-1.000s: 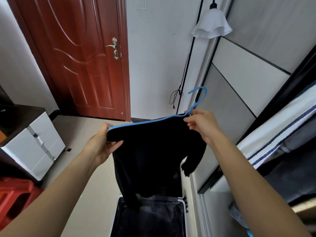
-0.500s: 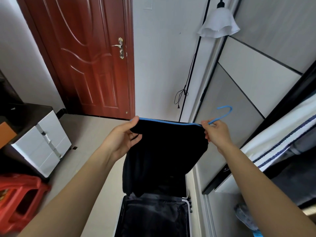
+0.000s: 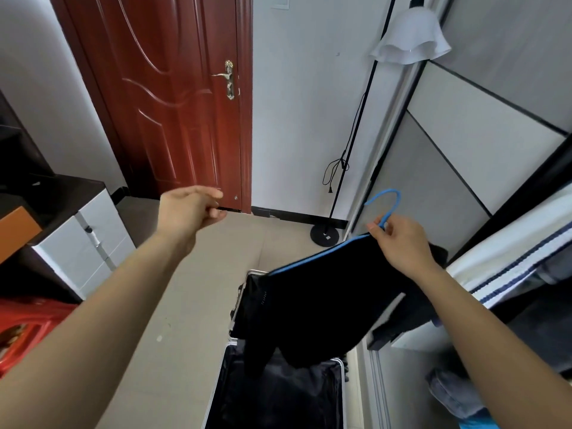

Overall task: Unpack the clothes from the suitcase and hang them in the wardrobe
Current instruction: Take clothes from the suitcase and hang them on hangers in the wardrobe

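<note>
Beige floor point(image 3: 192, 289), red panelled door point(image 3: 173, 103) behind. Right hand point(image 3: 402, 243) pinching the neck of a thin blue hanger point(image 3: 318, 254), hook curving above the fingers. Soft black garment point(image 3: 325, 305) draped below, tilted, over the open suitcase point(image 3: 278, 397). Left hand point(image 3: 188, 212) apart, fingers loosely curled, holding nothing.

Left hand point(image 3: 192, 209) has let go of the hanger point(image 3: 322, 252) end since 0.5 s ago and is now free in the air, off to the left, fingers loosely curled. Only 1 hand, the right hand point(image 3: 399, 239), now holds the hanger, which slopes down to the left. Garment point(image 3: 315, 305) has swung lower and rightward.
</note>
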`<state>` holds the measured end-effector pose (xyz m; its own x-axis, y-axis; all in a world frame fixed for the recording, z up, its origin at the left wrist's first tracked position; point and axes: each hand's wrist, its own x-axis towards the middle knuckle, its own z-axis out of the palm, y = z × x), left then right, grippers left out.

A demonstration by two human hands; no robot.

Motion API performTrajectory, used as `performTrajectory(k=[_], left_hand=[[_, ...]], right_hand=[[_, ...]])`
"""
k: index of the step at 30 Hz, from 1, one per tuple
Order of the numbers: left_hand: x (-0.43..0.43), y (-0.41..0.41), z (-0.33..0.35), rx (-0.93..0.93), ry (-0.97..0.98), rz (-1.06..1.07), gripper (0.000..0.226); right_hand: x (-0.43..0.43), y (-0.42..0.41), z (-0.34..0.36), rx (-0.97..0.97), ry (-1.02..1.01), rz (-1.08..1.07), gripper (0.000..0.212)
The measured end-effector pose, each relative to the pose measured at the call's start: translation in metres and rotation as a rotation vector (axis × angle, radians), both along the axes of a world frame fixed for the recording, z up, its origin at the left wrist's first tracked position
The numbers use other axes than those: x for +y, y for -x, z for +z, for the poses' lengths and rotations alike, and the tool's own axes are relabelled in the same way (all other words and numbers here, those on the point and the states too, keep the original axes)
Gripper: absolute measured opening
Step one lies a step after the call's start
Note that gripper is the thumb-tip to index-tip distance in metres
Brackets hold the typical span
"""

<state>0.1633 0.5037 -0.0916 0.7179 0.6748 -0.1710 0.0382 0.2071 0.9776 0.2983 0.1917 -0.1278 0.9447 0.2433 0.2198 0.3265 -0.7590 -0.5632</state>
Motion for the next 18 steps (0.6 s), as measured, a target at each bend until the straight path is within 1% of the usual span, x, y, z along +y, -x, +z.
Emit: performTrajectory(k=[2, 5, 7, 8, 9, 11, 12, 15, 18], left_hand=[[0.001, 0.002, -0.004, 0.091, -0.097, -0.095, 0.024], [-0.019, 0.002, -0.039, 0.373, -0.102, -0.311, 0.009], [-0.039, 0.002, -0.069, 0.555, -0.047, -0.409, 0.023], [-0.05, 0.001, -0.08, 0.589, 0.024, -0.449, 0.029], [-0.06, 0.0, -0.089, 0.572, 0.134, -0.475, 0.031], [-0.077, -0.007, -0.097, 0.426, 0.427, -0.456, 0.026], [-0.083, -0.013, -0.1, 0.353, 0.498, -0.423, 0.024], [-0.089, -0.024, -0.11, 0.208, 0.564, -0.273, 0.025], [-0.089, -0.022, -0.115, 0.118, 0.601, -0.224, 0.022]], right_hand=[[0.002, 0.005, 0.0, -0.08, 0.094, 0.013, 0.023], [0.003, 0.008, 0.01, -0.165, 0.167, 0.007, 0.026], [0.001, 0.008, 0.019, -0.215, 0.179, -0.012, 0.029], [0.0, 0.008, 0.023, -0.235, 0.184, -0.026, 0.03], [-0.001, 0.009, 0.026, -0.249, 0.19, -0.036, 0.031], [0.0, 0.012, 0.031, -0.263, 0.188, -0.041, 0.031], [0.001, 0.014, 0.033, -0.267, 0.184, -0.046, 0.031], [0.002, 0.019, 0.033, -0.277, 0.19, -0.054, 0.031], [-0.003, 0.021, 0.029, -0.261, 0.166, -0.071, 0.033]])
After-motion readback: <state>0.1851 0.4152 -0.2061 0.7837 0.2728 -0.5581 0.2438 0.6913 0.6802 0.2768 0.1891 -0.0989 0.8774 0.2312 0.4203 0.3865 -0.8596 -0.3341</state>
